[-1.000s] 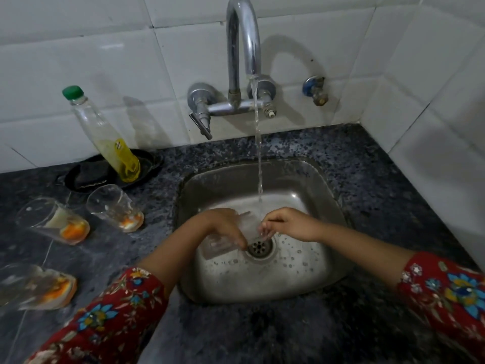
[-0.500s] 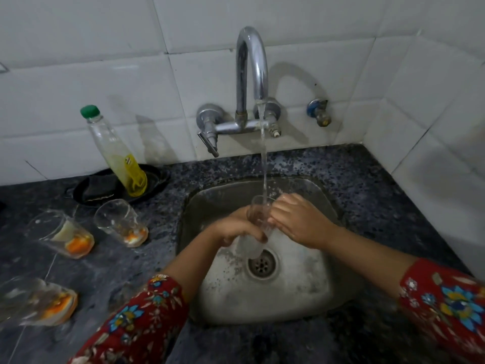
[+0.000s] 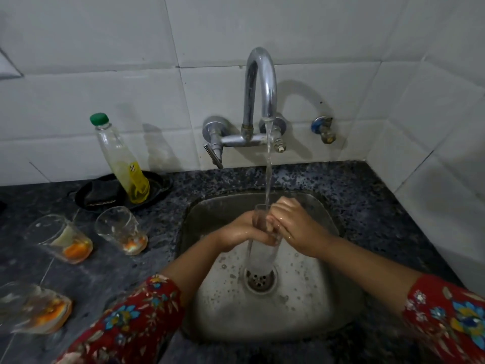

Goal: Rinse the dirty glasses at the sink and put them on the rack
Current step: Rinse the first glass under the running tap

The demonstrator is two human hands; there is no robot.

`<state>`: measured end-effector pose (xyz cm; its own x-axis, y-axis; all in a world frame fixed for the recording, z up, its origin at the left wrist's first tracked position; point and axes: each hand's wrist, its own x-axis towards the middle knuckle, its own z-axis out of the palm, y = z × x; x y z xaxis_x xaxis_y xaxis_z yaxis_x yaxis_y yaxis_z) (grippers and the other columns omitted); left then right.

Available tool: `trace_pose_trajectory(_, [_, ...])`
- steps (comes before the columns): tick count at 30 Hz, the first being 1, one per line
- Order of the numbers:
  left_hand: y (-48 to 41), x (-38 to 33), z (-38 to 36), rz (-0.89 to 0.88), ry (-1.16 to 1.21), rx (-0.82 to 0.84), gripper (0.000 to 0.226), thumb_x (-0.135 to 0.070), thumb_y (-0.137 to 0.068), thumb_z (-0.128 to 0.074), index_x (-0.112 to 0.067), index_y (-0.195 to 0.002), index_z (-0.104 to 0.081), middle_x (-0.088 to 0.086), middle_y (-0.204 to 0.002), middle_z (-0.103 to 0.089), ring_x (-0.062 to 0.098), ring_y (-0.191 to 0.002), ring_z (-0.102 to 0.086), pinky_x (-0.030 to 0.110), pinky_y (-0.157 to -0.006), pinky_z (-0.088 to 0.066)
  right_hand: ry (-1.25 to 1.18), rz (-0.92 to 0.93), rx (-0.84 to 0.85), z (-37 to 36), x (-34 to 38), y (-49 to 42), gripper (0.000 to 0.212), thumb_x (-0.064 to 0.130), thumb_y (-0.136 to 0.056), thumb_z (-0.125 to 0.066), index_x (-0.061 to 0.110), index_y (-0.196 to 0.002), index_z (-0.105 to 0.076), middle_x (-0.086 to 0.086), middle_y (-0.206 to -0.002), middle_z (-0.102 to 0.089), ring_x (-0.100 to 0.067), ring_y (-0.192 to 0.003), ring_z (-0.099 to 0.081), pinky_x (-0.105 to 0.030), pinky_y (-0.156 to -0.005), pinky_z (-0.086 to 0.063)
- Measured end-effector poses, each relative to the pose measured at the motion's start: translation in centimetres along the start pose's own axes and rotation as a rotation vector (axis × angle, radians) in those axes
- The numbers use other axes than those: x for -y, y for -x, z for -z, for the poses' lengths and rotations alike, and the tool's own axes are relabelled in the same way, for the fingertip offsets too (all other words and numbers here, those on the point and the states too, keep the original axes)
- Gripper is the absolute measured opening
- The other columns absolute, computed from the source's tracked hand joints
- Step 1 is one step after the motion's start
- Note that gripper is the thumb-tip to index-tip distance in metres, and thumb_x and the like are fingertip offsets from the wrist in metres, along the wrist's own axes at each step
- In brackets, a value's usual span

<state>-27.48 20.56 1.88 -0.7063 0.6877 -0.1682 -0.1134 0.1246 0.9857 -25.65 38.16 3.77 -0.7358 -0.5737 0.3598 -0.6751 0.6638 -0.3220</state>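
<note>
My left hand (image 3: 237,232) curls round the glass (image 3: 260,258), upright over the sink (image 3: 304,308) drain, under the tap (image 3: 259,82) stream; my right hand (image 3: 296,227) pinches its rim, fingers curled.

One wide view from my head, facing forward and down, close above the sink (image 3: 309,295). My left hand (image 3: 236,233), right hand (image 3: 299,229) and the glass (image 3: 260,256) sit centre; tiled wall (image 3: 105,35) fills the top.
</note>
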Motion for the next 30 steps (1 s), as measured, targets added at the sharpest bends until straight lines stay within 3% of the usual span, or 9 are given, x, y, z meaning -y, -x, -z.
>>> trace_pose_trajectory(2, [-0.5, 0.1, -1.6, 0.036, -0.08, -0.299, 0.029, -0.014, -0.058, -0.08, -0.009, -0.08, -0.063, 0.003, -0.078, -0.066, 0.015, -0.076, -0.062, 0.032, -0.075, -0.051, 0.097, -0.066, -0.005, -0.2, 0.8, -0.3, 0.041, 0.037, -0.096, -0.027, 0.017, -0.075, -0.055, 0.003, -0.073, -0.055, -0.016, -0.078, -0.045, -0.031, -0.072, -0.031])
trace_pose_trajectory(5, [-0.7, 0.2, -3.2, 0.103, -0.436, -0.691, 0.04, -0.038, -0.055, -0.078, -0.027, -0.086, -0.056, -0.013, -0.077, -0.061, 0.005, -0.073, -0.058, 0.028, -0.066, -0.047, -0.016, -0.248, 0.0, -0.1, 2.0, -1.1, 0.044, 0.038, -0.091, -0.031, 0.017, -0.083, -0.069, 0.002, -0.082, -0.069, -0.018, -0.08, -0.053, -0.035, -0.074, -0.035])
trace_pose_trajectory(8, [-0.2, 0.3, -2.7, 0.056, -0.369, -0.604, 0.047, -0.032, -0.051, -0.08, -0.034, -0.09, -0.056, -0.013, -0.086, -0.065, 0.007, -0.081, -0.064, 0.032, -0.071, -0.052, -0.221, -0.236, 0.051, 1.6, 1.8, -1.3, 0.017, 0.028, -0.087, -0.062, 0.021, -0.086, -0.077, 0.004, -0.078, -0.074, -0.005, -0.072, -0.058, -0.02, -0.074, -0.04])
trace_pose_trajectory(11, [0.1, 0.8, -2.1, 0.006, -0.232, -0.488, 0.051, -0.013, -0.051, -0.087, -0.025, -0.095, -0.063, -0.006, -0.09, -0.069, 0.009, -0.082, -0.066, 0.033, -0.074, -0.053, -0.234, -0.255, 0.177, 3.4, 1.0, -1.0, 0.015, 0.033, -0.08, -0.071, 0.029, -0.093, -0.077, 0.009, -0.095, -0.073, 0.001, -0.093, -0.059, -0.028, -0.103, -0.027])
trace_pose_trajectory(14, [-0.3, 0.7, -2.4, -0.002, -0.131, -0.527, 0.052, -0.011, -0.052, -0.087, -0.013, -0.099, -0.064, -0.002, -0.091, -0.07, 0.011, -0.084, -0.068, 0.031, -0.075, -0.052, -0.237, -0.296, 0.132, 3.5, 0.9, -0.7, 0.011, 0.032, -0.079, -0.072, 0.031, -0.089, -0.076, 0.013, -0.096, -0.073, 0.003, -0.096, -0.06, -0.036, -0.111, -0.02])
trace_pose_trajectory(18, [-0.9, -0.1, -4.5, 0.065, -0.451, -0.768, 0.048, -0.031, -0.055, -0.081, -0.025, -0.095, -0.056, -0.008, -0.085, -0.068, 0.01, -0.078, -0.064, 0.029, -0.069, -0.051, -0.433, -0.455, 0.008, 2.4, 2.3, -1.1, 0.012, 0.024, -0.082, -0.071, 0.016, -0.083, -0.079, 0.003, -0.079, -0.076, 0.005, -0.072, -0.066, -0.017, -0.084, -0.045])
trace_pose_trajectory(20, [-0.9, -0.2, -4.8, 0.044, -0.514, -0.824, 0.048, -0.032, -0.057, -0.081, -0.025, -0.098, -0.055, -0.008, -0.085, -0.067, 0.011, -0.079, -0.064, 0.028, -0.07, -0.05, -0.467, -0.44, 0.014, 2.6, 2.7, -1.3, 0.014, 0.019, -0.084, -0.069, 0.009, -0.079, -0.078, -0.001, -0.075, -0.075, 0.003, -0.068, -0.065, -0.005, -0.068, -0.043])
trace_pose_trajectory(26, [-0.3, 0.5, -1.5, -0.074, 0.018, -0.325, 0.058, -0.001, -0.065, -0.079, 0.001, -0.117, -0.054, 0.014, -0.108, -0.064, 0.02, -0.101, -0.064, 0.034, -0.088, -0.052, -0.621, -0.288, 0.026, 4.2, 1.2, -1.1, 0.011, 0.005, -0.083, -0.066, -0.002, -0.085, -0.076, 0.006, -0.076, -0.071, 0.006, -0.075, -0.065, -0.008, -0.074, -0.046])
trace_pose_trajectory(30, [-0.5, 0.7, -4.6, -0.004, -0.268, -0.679, 0.05, -0.023, -0.064, -0.081, -0.022, -0.105, -0.053, -0.015, -0.083, -0.063, 0.001, -0.074, -0.062, 0.014, -0.061, -0.046, -0.504, -0.43, 0.072, 3.0, 1.7, -1.9, 0.018, 0.016, -0.089, -0.063, 0.006, -0.084, -0.076, -0.004, -0.074, -0.075, -0.001, -0.063, -0.067, -0.013, -0.067, -0.052])
